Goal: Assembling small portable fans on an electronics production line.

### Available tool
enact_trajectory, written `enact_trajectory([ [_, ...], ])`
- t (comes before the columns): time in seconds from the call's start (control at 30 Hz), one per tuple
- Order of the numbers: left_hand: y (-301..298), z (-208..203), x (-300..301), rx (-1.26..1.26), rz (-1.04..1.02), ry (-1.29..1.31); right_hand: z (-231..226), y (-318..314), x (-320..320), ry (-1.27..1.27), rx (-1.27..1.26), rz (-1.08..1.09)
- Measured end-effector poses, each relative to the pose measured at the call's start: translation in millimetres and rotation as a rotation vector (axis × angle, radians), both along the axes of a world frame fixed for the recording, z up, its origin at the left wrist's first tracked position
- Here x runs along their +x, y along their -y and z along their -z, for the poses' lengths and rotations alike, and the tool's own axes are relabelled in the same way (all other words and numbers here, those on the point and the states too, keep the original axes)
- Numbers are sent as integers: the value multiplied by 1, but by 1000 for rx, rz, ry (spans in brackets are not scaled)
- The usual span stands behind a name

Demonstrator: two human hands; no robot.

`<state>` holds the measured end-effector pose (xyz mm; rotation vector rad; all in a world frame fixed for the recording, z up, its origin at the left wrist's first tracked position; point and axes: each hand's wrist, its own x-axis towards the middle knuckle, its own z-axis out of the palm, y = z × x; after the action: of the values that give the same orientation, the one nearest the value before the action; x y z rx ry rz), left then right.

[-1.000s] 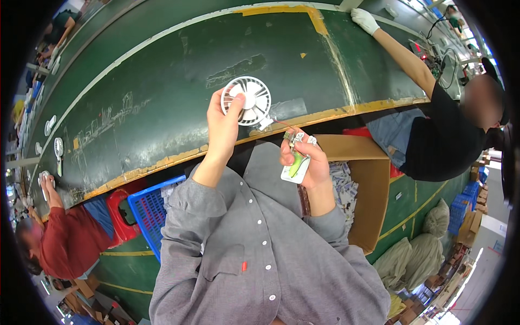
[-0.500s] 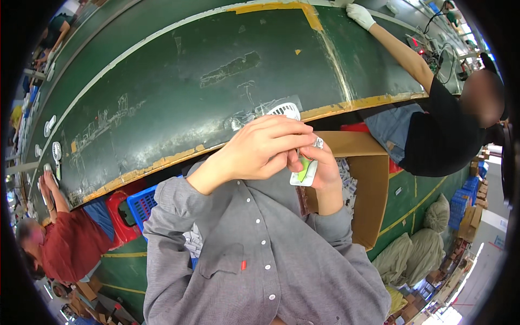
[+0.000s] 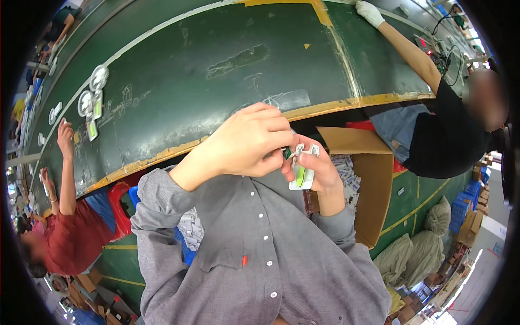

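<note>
My right hand grips a small white plastic housing with a flat bright-green piece lying in it. Its thumb presses on the upper part, where two white ends stick up. From the left, my left hand meets it with fingers bent and fingertips pinched at the housing's top. A small dark green piece shows at those fingertips, too little of it to name. Both hands are above my lap, just off the bench's near edge. My left fingers hide part of the housing.
The green bench spans ahead, its near edge taped yellow. White fan-shaped parts lie at its left. An open cardboard box of small pieces is at my right. Co-workers sit on both sides, one in red, one in black.
My left hand has shifted slightly left, uncovering the housing's top and the dark green piece. The white grille behind my hands is out of sight. At left, fan parts appear beside the co-worker's raised arm.
</note>
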<state>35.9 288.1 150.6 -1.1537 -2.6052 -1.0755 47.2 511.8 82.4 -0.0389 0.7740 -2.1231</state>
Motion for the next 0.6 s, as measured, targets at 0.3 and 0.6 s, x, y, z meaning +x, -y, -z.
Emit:
enact_trajectory([
  [0.3,1,6,19,313,-40,168,-13,12,4,-146,84,46],
  [0.6,-5,15,41,305,-216,-34,-18,19,8,-154,73,88],
])
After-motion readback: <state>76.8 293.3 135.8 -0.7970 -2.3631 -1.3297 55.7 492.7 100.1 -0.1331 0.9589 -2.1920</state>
